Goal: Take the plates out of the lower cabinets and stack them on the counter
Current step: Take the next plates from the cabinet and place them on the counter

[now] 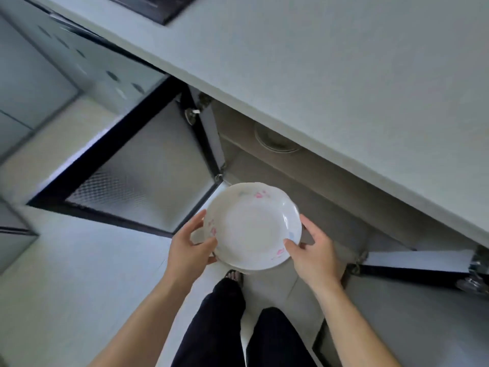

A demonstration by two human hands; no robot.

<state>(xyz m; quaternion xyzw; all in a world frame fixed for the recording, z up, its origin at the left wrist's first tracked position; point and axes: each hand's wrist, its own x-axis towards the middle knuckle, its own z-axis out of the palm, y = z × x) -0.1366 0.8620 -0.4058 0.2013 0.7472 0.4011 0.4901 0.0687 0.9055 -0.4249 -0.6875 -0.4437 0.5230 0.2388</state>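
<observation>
A white plate (252, 225) with small pink and blue flowers on its rim hangs level in front of the open lower cabinet (304, 178). My left hand (191, 245) grips its left rim, thumb on top and fingers underneath. My right hand (315, 250) grips the right rim the same way. Inside the cabinet, on a shelf under the counter edge, lies another pale plate or dish (275, 140), partly hidden by the counter. The pale grey counter (330, 62) runs diagonally across the upper right.
A cabinet door (137, 176) with a black frame and frosted glass stands swung open to the left. A second open door (420, 263) sticks out on the right. A dark cooktop (156, 6) sits at the counter's far end. My legs and a sandalled foot (234, 276) are below the plate.
</observation>
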